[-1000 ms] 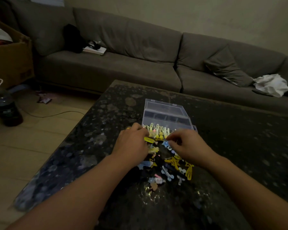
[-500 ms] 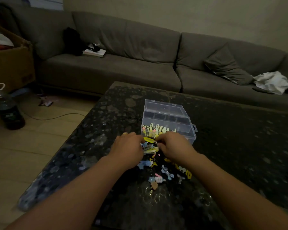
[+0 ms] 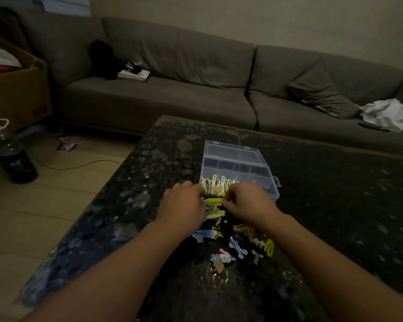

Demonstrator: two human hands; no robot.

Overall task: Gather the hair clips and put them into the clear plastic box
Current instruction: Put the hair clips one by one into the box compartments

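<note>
The task looks partly done: a row of clips [image 3: 215, 183] stands in the near compartment of the box [image 3: 239, 169] at frame centre, while a loose pile [image 3: 233, 242] lies below; the left hand [image 3: 184, 206] and right hand [image 3: 248, 203] together pinch a yellow clip [image 3: 213, 201] just before the box.

Dim living room, pretty low light

Long grey-brown sofa [image 3: 196, 98] runs along a plain wall [image 3: 265, 17], with a loose cushion [image 3: 321, 94] and a crumpled white cloth [image 3: 385, 113] on the right. Dark speckled surface [image 3: 130, 205] sits in front, light wood floor [image 3: 33, 205] to the left, plus a cardboard box [image 3: 16, 94] and a dark bottle [image 3: 14, 156].
</note>
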